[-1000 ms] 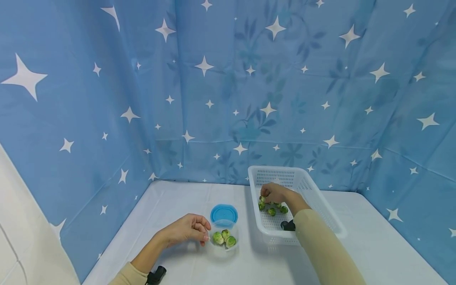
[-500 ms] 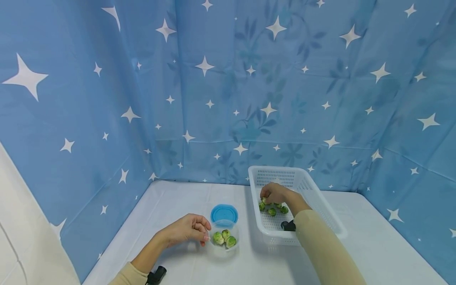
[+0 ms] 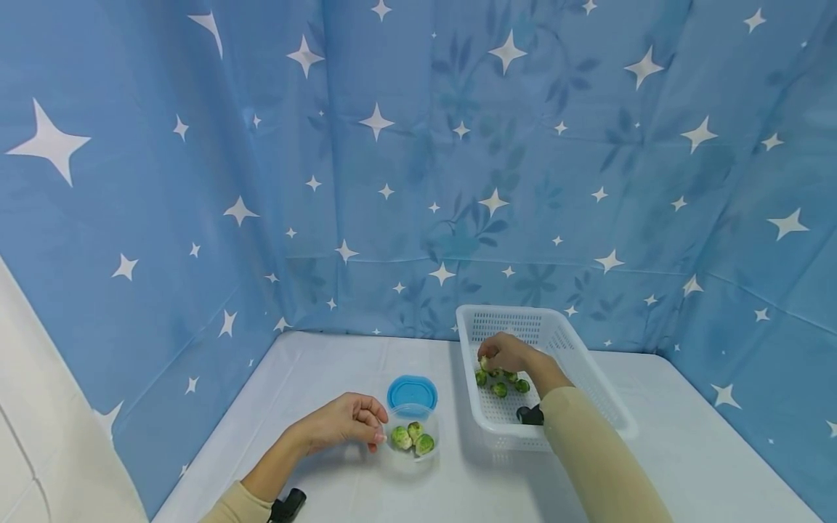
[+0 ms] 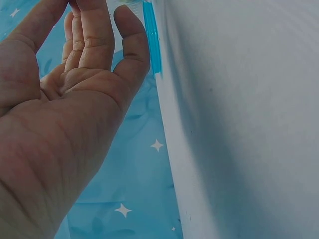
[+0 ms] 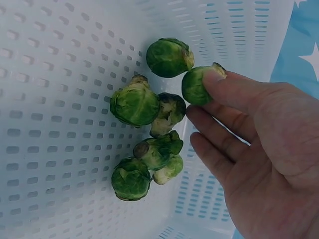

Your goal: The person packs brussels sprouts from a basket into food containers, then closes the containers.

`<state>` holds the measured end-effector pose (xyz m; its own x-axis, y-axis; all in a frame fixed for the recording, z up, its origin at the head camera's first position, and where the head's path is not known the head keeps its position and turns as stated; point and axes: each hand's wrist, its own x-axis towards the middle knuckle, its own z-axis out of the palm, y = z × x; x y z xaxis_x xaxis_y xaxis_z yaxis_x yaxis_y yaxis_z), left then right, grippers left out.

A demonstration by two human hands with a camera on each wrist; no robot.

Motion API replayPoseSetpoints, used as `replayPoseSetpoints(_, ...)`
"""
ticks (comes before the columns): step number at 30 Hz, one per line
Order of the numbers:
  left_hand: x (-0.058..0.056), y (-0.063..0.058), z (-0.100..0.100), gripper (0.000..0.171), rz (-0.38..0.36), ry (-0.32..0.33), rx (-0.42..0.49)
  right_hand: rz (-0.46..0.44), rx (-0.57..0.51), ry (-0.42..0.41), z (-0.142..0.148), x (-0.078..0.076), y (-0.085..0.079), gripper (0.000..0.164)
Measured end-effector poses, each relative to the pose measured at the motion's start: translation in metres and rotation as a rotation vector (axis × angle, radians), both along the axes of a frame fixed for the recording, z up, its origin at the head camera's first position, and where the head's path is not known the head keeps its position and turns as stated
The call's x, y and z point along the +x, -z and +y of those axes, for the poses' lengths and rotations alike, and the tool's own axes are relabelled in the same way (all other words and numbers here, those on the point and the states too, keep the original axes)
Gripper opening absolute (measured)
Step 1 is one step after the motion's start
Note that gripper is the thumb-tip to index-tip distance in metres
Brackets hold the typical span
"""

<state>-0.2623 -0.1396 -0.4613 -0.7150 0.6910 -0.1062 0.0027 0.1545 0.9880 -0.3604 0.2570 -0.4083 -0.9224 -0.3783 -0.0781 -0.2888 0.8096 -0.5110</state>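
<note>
In the right wrist view, my right hand pinches a Brussels sprout between thumb and fingers, inside a white slotted basket. Several other Brussels sprouts lie clustered on the basket floor beside it. My left hand is at the left side of a small clear plastic container, thumb and fingertips pinching its rim. Inside this container sit 3 Brussels sprouts. The left wrist view shows the left hand's palm, with the fingertips partly cut off at the top.
A blue lid lies on the white-covered table just behind the container. The basket stands right of it, near the blue star-patterned curtain that encloses the back and sides.
My right hand has shifted only slightly, and the sprout in its fingers shows a little higher over the others. The left hand stays at the container.
</note>
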Motion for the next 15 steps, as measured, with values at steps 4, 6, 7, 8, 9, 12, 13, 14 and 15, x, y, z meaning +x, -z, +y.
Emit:
replayPoseSetpoints(4, 0.0004, -0.0002, 0.0000, 0.038, 0.002, 0.001, 0.002, -0.014, -0.020, 0.016, -0.0001, -0.0009, -0.0013, 0.032)
replayPoseSetpoints(6, 0.0006, -0.0001, 0.0000, 0.038, 0.004, -0.001, 0.002, -0.016, -0.028, 0.024, -0.0002, -0.0012, -0.0018, 0.033)
replayPoseSetpoints(7, 0.0007, -0.0001, 0.0000, 0.038, 0.005, -0.001, 0.002, -0.010, -0.032, 0.026, 0.0001, -0.0014, -0.0021, 0.033)
replayPoseSetpoints(8, 0.0007, 0.0000, -0.0001, 0.038, 0.006, -0.001, 0.002, -0.004, -0.036, 0.028, 0.0003, -0.0018, -0.0022, 0.033)
replayPoseSetpoints(9, 0.0007, 0.0000, -0.0001, 0.038, 0.006, 0.000, 0.002, 0.004, -0.038, 0.030, 0.0004, -0.0020, -0.0022, 0.032)
replayPoseSetpoints(12, 0.0006, 0.0001, -0.0004, 0.039, 0.007, 0.002, 0.005, 0.053, -0.039, 0.015, 0.0007, -0.0031, -0.0034, 0.031)
replayPoseSetpoints(13, 0.0007, -0.0001, -0.0004, 0.040, 0.007, 0.003, 0.007, 0.069, -0.041, 0.014, 0.0006, -0.0035, -0.0040, 0.031)
replayPoseSetpoints(14, 0.0006, -0.0002, -0.0005, 0.039, 0.007, 0.005, 0.008, 0.088, -0.045, 0.012, 0.0004, -0.0037, -0.0048, 0.032)
replayPoseSetpoints(15, 0.0005, -0.0003, -0.0006, 0.039, 0.006, 0.006, 0.009, 0.106, -0.049, 0.010, 0.0001, -0.0040, -0.0058, 0.032)
